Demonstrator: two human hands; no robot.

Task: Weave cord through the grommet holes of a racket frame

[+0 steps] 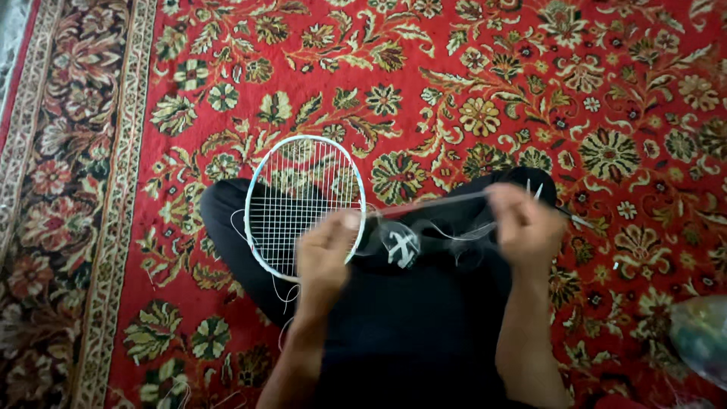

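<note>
A badminton racket (303,198) with a white and light-blue frame lies across my lap, its head to the left over my dark trousers (409,318). My left hand (326,254) grips the frame's lower right rim by the throat. My right hand (524,223) is closed around the racket's thin shaft and handle end, with a loose white string (454,231) looping between the two hands. A thin pointed tool sticks out to the right of my right hand. Both hands are motion-blurred.
I sit on a red floral carpet (469,91) with a patterned border (68,189) at the left. Loose string trails on the carpet by my left forearm. A blurred shiny object (700,337) lies at the right edge.
</note>
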